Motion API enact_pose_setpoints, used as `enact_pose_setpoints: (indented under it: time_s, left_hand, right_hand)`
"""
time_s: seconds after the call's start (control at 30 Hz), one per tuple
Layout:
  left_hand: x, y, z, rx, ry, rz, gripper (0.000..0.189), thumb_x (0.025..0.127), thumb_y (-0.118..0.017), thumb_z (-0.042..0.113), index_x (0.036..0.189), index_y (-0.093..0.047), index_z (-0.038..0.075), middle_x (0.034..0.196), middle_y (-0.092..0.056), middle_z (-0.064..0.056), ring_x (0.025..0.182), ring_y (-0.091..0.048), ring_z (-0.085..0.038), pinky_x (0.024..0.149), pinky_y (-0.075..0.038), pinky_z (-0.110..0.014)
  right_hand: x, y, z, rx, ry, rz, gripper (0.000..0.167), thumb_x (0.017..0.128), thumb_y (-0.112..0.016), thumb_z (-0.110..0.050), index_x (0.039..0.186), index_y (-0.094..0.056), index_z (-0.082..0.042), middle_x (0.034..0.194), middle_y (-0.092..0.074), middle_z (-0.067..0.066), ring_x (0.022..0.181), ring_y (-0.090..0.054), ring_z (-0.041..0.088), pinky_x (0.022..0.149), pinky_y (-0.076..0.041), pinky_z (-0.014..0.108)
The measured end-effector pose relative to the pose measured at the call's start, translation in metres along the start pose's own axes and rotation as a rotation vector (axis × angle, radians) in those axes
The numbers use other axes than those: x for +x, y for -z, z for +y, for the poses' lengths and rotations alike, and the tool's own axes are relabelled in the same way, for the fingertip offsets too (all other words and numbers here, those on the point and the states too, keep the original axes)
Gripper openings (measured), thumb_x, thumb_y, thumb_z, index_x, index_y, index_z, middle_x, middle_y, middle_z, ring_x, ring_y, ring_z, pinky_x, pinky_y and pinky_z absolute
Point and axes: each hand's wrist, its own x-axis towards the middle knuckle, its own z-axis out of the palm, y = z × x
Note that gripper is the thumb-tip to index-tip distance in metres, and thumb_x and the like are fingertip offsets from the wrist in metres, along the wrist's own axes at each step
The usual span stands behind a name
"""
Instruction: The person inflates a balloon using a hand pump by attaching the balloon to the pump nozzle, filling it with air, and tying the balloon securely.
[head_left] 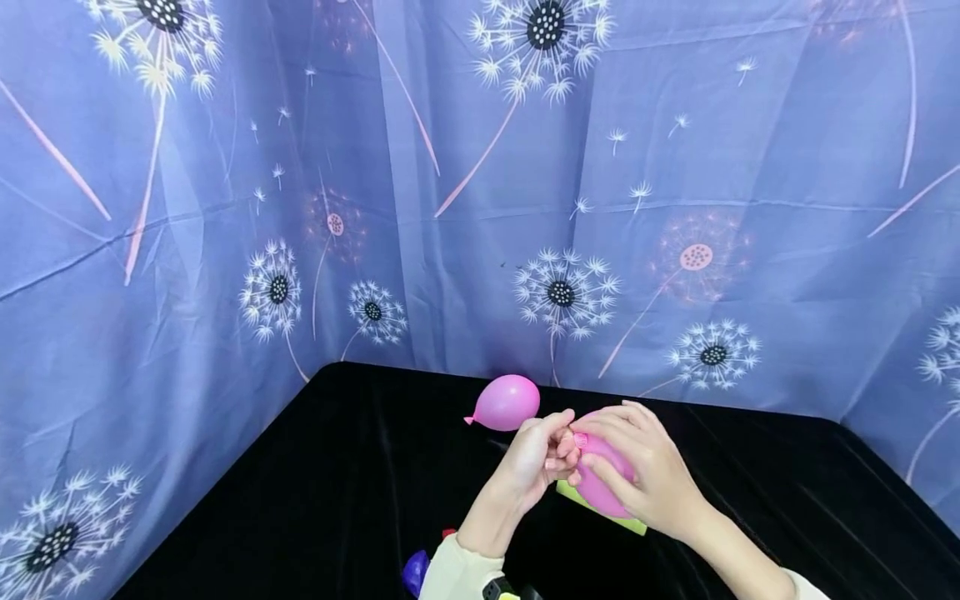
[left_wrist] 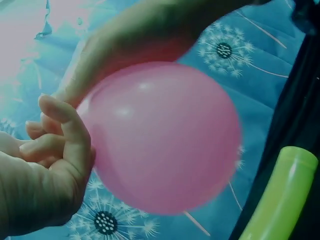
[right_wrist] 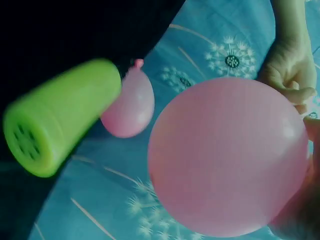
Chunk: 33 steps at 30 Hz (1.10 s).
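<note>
An inflated pink balloon (head_left: 604,475) is between both hands in the head view, its pink neck end turned toward the left fingers. My right hand (head_left: 654,467) holds the balloon from the right, thumb on the near side and fingers over the top. My left hand (head_left: 528,458) has its fingers curled at the balloon's neck and seems to pinch it; the fingertips are partly hidden. The same balloon (left_wrist: 165,140) fills the middle of the left wrist view. Below it lies a yellow-green tube (head_left: 637,526), probably a balloon pump (right_wrist: 62,117), with holes in one end.
A second pink balloon (head_left: 508,402), with its neck knotted, lies on the black table cover (head_left: 360,467) beyond the left hand. A blue item (head_left: 415,572) and a small red bit show beside the left sleeve. Blue dandelion-print curtains (head_left: 465,275) stand behind the table.
</note>
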Motion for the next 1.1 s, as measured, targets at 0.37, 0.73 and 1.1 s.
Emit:
enact_pose_setpoints:
  time_s: [0.37, 0.73, 1.1]
  left_hand:
    - [0.008, -0.001, -0.005, 0.009, 0.0, -0.012, 0.044, 0.097, -0.039, 0.013, 0.053, -0.042, 0.013, 0.05, -0.047, 0.009, 0.039, -0.032, -0.002, 0.053, -0.051, -0.02]
    - [0.007, 0.026, 0.002, -0.001, 0.032, -0.328, 0.029, 0.101, -0.045, 0.012, 0.103, -0.069, -0.005, 0.087, -0.075, 0.0, 0.089, -0.073, -0.012, 0.092, -0.056, -0.031]
    - [0.013, -0.014, -0.035, -0.3, -0.075, 0.323, 0.02, 0.089, -0.061, -0.002, 0.104, -0.068, -0.013, 0.077, -0.073, -0.005, 0.075, -0.072, -0.012, 0.088, -0.058, -0.038]
  right_hand:
    - [-0.008, -0.01, 0.011, 0.055, -0.17, 0.086, 0.02, 0.07, -0.077, 0.001, 0.084, -0.075, -0.012, 0.085, -0.075, -0.002, 0.093, -0.066, 0.01, 0.118, -0.015, 0.018]
    - [0.001, -0.008, 0.0, -0.129, -0.224, 0.086, 0.021, 0.074, -0.07, 0.01, 0.081, -0.064, -0.009, 0.08, -0.068, -0.002, 0.084, -0.061, 0.017, 0.119, -0.016, 0.02]
    - [-0.014, -0.028, 0.026, -0.192, -0.396, 0.191, 0.008, 0.078, -0.07, 0.003, 0.08, -0.064, -0.002, 0.074, -0.069, 0.01, 0.079, -0.058, 0.026, 0.107, -0.027, 0.06]
